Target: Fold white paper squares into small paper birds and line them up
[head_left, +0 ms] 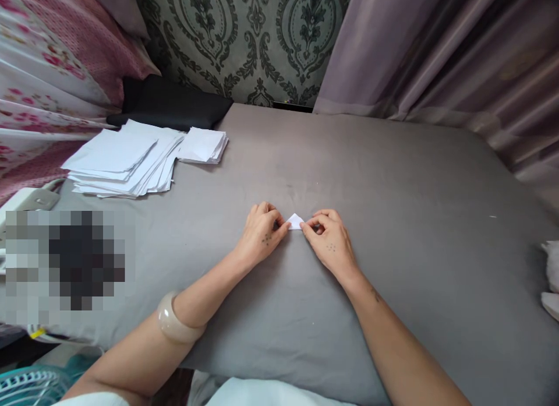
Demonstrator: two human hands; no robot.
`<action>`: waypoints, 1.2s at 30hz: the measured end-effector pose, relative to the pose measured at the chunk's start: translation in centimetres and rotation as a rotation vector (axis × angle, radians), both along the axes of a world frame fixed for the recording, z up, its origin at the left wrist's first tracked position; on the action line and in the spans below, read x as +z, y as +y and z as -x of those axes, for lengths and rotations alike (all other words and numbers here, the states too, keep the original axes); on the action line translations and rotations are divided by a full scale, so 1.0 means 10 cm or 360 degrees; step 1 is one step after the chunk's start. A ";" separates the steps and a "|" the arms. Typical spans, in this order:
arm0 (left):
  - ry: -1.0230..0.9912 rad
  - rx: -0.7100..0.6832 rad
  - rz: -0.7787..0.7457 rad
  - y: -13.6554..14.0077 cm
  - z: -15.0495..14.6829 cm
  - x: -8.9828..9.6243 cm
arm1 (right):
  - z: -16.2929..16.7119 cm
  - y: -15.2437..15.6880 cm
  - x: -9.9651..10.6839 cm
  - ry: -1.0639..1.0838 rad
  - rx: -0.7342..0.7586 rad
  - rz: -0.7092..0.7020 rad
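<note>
A small white piece of folded paper (295, 222) forms a triangle with its tip pointing away from me. My left hand (264, 231) pinches its left corner between thumb and fingers. At the opposite corner, my right hand (329, 237) has the paper in a similar pinch. Both hands are low over the grey cloth-covered surface (288, 313). The parts of the paper under my fingertips are hidden.
A large stack of white paper sheets (117, 161) lies at the back left, beside a smaller pile of paper (203, 145). Behind them is a black cushion-like object (174, 103). Purple curtains (384, 50) hang at the back right. A teal fan (35, 382) stands at lower left.
</note>
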State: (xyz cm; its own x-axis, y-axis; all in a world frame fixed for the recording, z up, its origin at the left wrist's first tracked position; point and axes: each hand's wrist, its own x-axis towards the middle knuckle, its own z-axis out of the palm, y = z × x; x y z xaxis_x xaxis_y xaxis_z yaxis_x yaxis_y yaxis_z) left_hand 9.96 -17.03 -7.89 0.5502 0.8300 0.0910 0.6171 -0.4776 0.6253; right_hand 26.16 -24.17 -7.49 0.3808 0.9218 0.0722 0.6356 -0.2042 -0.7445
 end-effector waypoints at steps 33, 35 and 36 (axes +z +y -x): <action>0.0039 0.0084 -0.0079 -0.09 -0.04 0.07 | 0.02 -0.05 0.02 -0.0212 0.0149 -0.0040; 0.0060 0.0095 -0.0074 -0.09 -0.05 0.07 | 0.03 -0.04 0.02 -0.0248 0.0145 -0.0035; 0.0061 0.0097 -0.0078 -0.09 -0.06 0.07 | 0.03 -0.04 0.02 -0.0263 0.0146 -0.0027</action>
State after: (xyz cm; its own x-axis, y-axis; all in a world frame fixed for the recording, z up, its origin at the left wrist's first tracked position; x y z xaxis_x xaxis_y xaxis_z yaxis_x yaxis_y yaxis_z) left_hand 10.57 -17.96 -7.21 0.5025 0.8573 0.1122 0.6692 -0.4678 0.5774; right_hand 25.86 -24.54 -7.33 0.2767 0.9503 0.1426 0.7651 -0.1281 -0.6310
